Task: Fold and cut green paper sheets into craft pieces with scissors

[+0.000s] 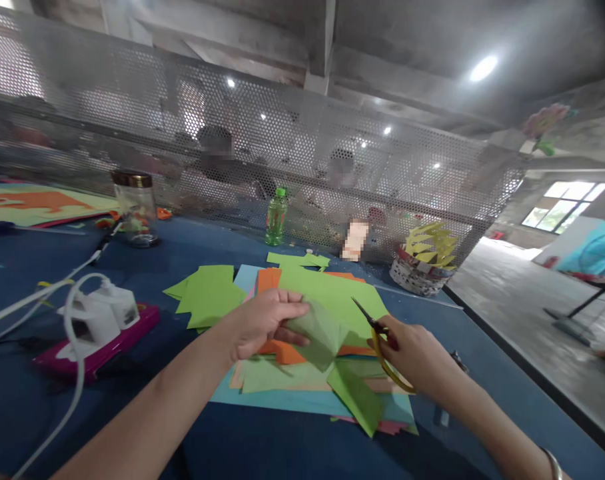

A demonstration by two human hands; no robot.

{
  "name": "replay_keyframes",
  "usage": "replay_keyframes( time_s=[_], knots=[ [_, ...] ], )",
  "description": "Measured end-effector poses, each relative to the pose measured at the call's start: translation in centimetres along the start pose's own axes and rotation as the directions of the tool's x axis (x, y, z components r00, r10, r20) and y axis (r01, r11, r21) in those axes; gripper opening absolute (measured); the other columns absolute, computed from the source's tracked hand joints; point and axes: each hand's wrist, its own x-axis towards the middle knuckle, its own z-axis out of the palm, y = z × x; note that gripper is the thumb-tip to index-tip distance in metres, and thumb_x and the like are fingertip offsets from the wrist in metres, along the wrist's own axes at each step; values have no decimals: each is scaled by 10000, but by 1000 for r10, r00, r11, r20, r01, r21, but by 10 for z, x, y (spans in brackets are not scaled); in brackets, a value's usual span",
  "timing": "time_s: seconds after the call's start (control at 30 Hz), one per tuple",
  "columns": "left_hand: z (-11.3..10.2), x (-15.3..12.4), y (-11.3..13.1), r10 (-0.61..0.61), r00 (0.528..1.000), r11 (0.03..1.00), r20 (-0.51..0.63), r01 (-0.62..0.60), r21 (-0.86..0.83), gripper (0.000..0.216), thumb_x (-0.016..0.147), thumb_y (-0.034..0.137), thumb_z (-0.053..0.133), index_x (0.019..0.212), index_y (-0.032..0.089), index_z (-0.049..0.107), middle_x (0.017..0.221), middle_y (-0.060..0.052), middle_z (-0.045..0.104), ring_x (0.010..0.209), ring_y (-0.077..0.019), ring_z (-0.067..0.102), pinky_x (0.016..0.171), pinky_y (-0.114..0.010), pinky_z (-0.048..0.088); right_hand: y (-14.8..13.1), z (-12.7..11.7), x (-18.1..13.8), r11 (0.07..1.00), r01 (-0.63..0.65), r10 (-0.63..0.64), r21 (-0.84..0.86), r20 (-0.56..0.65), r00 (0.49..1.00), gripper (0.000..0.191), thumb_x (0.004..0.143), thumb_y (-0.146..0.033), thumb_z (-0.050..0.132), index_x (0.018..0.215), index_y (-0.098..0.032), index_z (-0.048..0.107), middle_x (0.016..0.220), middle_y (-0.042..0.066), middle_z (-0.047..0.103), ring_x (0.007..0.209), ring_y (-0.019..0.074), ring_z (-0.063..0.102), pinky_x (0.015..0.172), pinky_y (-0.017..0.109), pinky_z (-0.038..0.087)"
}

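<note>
My left hand [275, 321] pinches a pale green, partly blurred piece of paper [318, 337] between thumb and fingers, above a pile of coloured sheets. In my right hand [407, 347] is a pair of scissors [382, 347] with yellow handles, its dark blades pointing up and left, apart from the paper. Beneath both hands lie a large green sheet [352, 300], orange paper [288, 353] and light blue sheets [292, 402]. A folded green piece [356, 395] rests at the front of the pile. More cut green paper [210, 297] is stacked to the left.
A magenta power strip [102, 350] with white plugs and cables sits at left. Behind stand a glass jar [136, 217], a green bottle [276, 219] and a basket of yellow cut-outs [420, 270]. A perforated metal screen [292, 160] bounds the blue table; people are beyond it.
</note>
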Motion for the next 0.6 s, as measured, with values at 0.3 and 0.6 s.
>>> replay_keyframes(
  time_s=[0.3,0.6],
  knots=[
    [-5,4,6,104,942,957,-318,-182,-224,139,862,130,565,765,126,664,816,-63,671,685,-124,632,632,-269,607,-11,-8,-17,993,81,-78,-80,46,996,245,915,-367,487,868,-204,664,955,112,671,848,267,651,656,314,423],
    [16,8,-16,56,983,986,-177,-82,-144,103,845,219,609,820,123,639,806,-64,645,671,-142,626,594,-285,596,-39,-10,-30,967,190,-236,171,307,922,146,714,-276,715,814,-175,679,870,80,718,802,250,669,656,289,453]
  ],
)
